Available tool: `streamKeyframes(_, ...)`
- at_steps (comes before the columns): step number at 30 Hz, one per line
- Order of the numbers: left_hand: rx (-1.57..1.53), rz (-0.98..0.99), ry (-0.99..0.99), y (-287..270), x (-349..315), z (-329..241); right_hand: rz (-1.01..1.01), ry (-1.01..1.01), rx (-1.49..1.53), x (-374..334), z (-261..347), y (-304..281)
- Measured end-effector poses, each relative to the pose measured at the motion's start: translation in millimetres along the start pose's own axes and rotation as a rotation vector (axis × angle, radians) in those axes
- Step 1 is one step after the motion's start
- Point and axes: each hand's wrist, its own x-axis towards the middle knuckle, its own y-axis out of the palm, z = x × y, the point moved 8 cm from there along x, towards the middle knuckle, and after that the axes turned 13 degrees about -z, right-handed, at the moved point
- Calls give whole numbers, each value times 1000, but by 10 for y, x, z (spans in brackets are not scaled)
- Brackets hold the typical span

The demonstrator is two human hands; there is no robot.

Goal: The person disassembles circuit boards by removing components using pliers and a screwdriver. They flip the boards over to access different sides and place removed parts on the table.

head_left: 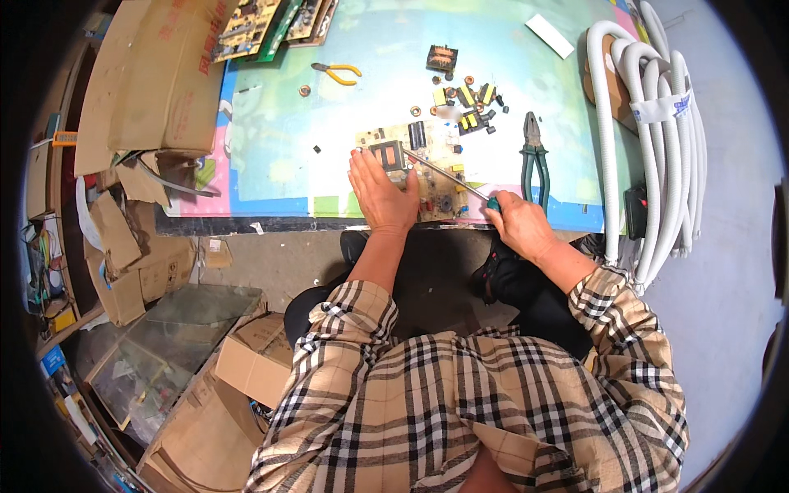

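A tan circuit board [436, 181] lies near the table's front edge. My left hand [383, 195] rests flat over its left part, fingers stretched forward and thumb apart. Just past the fingers a dark transformer [389, 154] with a copper-coloured middle stands on the board. My right hand [523, 223] is closed around the green handle of a screwdriver [454, 176]. The shaft slants left across the board, its tip close to the transformer's right side. A black capacitor [417, 135] stands at the board's far edge. My left palm hides the board's lower left corner.
Green-handled pliers [534, 163] lie to the right, yellow-handled cutters [337, 72] farther back. Several loose components [470, 97] and a removed transformer [442, 57] lie beyond the board. Coiled white hose [649, 123] is at the right, a cardboard box [168, 74] and stacked boards [267, 29] at the left.
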Motion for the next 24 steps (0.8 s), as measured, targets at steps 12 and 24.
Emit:
streamKeyframes(12, 39, -22, 11, 34, -44, 59, 354, -115, -165, 898, 733, -716)
streamKeyframes(24, 44, -54, 1, 0, -41, 128, 341, -202, -223, 854, 847, -754)
